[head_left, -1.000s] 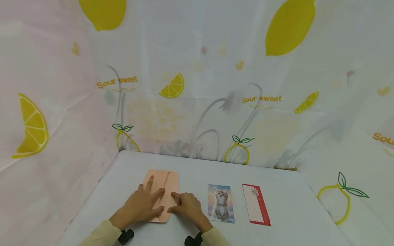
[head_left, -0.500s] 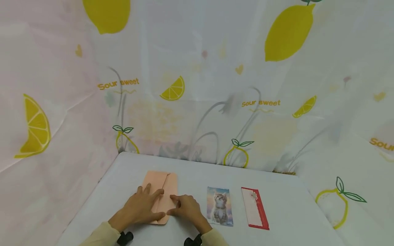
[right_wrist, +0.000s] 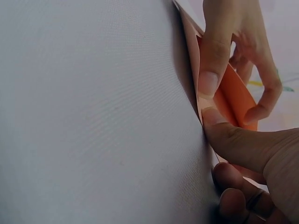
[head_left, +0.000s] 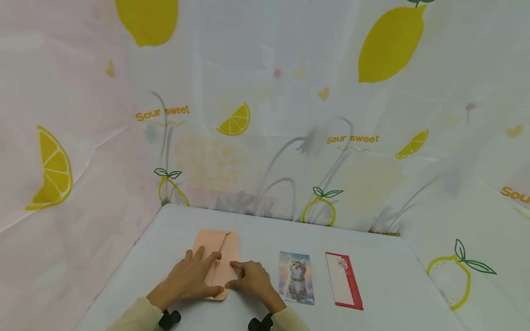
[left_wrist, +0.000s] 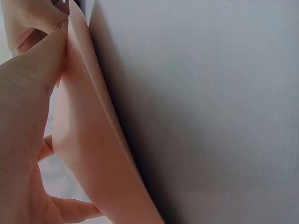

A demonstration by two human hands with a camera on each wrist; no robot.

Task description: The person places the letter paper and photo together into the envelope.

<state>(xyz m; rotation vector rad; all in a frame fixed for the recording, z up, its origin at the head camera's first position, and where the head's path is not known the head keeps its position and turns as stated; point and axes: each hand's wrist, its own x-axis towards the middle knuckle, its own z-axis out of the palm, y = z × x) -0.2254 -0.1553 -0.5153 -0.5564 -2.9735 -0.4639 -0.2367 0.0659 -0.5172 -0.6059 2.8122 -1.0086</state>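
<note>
A peach paper envelope (head_left: 229, 243) lies on the left part of the table, its long flap seam showing on top. My left hand (head_left: 188, 276) rests across it with spread fingers, its thumb near the close end. My right hand (head_left: 252, 278) pinches the right edge between thumb and fingers. In the right wrist view, the envelope's orange inside (right_wrist: 236, 95) shows through a gap, and the two thumbs nearly meet at its edge. From the left wrist view, the near side of the envelope (left_wrist: 93, 140) bulges upward, with my left fingertips touching its far side.
Right of the envelope lies a kitten picture card (head_left: 296, 278), and beyond it a pink-white card with a red border (head_left: 345, 280). The white table (head_left: 265, 234) meets a lemon-print cloth backdrop (head_left: 265, 156) on several sides.
My left fingers have drawn back slightly toward me on the envelope, away from its far end. The right hand keeps its pinch at the edge. The head view has tilted slightly.
</note>
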